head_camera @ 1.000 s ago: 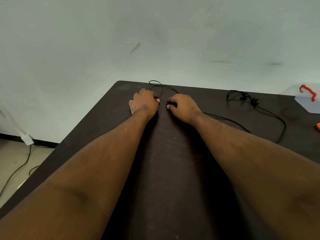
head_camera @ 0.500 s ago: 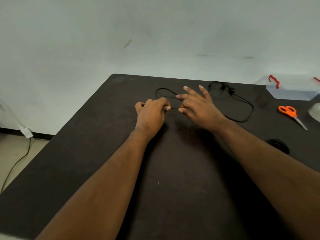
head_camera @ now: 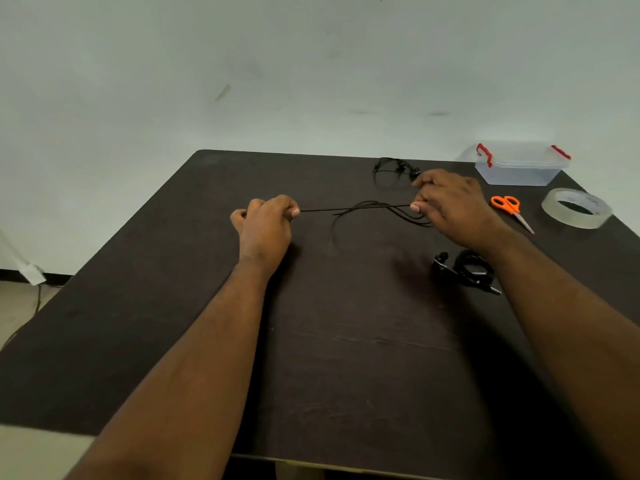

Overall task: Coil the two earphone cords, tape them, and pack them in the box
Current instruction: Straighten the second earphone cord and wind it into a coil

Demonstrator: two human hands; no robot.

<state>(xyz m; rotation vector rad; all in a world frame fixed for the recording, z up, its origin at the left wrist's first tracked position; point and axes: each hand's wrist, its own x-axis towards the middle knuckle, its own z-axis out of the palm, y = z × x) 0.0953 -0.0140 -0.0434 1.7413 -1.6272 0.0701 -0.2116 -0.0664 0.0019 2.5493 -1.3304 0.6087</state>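
While I watch through the head camera, the only view I have, a dark brown table (head_camera: 346, 358) fills the lower half, its matte top faintly scuffed, with a pale grey-green wall (head_camera: 277, 81) behind it. At the far left a strip of light floor (head_camera: 20, 306) shows beside a black baseboard, where a thin cable hangs from a small white block.

Both bare forearms reach in from the bottom edge. I see the left hand (head_camera: 266, 223) curled closed, thumb and forefinger pinching one end of a black earphone cord (head_camera: 353, 207). The right hand (head_camera: 450, 206) pinches the same cord at its other side, so a straight stretch runs taut between them above the table. Slack loops of it lie on the surface below and toward the right hand. A loose tangle of cord with earbuds (head_camera: 391, 173) sits near the far edge, just behind the right hand; whether it joins the held cord I cannot tell.

A second cord, already coiled (head_camera: 467, 270), lies by the right forearm, which partly covers it. Further right sit orange scissors (head_camera: 510, 211), a clear tape roll (head_camera: 575, 209) and a clear box (head_camera: 519, 164) with red latches, its lid on.
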